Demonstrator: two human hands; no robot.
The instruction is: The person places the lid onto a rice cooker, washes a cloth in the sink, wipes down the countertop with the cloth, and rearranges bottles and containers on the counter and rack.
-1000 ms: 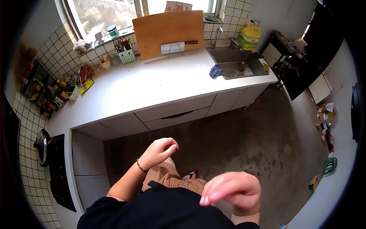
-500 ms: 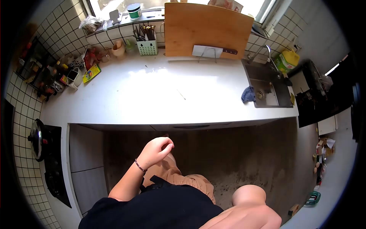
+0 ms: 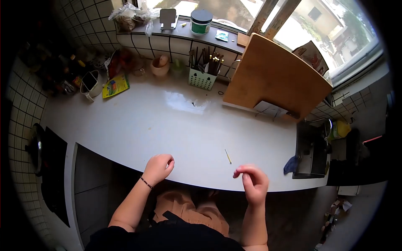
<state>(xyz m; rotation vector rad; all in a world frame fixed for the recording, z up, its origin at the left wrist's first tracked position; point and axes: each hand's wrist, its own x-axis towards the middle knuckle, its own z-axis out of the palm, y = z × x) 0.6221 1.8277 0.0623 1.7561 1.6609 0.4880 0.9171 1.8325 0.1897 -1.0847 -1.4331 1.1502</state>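
Note:
Over the front edge of the white counter [image 3: 138, 138] is my left hand [image 3: 159, 169], its fingers curled in loosely and nothing visible in them. A beaded bracelet circles that wrist. My right hand [image 3: 253, 183] is raised near the same edge, farther right, with bent fingers, the thumb apart from them, and nothing held. Just above and left of it on the counter lies a thin yellowish stick [image 3: 228, 156]. Neither hand touches it.
A cutting board [image 3: 276, 77] leans by the window, with a knife in front. Left of it are a green utensil basket [image 3: 202, 78], a wooden cup [image 3: 160, 67] and a yellow packet [image 3: 116, 86]. On the right are a blue cloth [image 3: 290, 165] and the sink [image 3: 305, 154].
The view has moved closer to the counter and turned toward the window. Both hands, earlier over the floor, now appear at the counter's front edge; my right hand has come up and forward.

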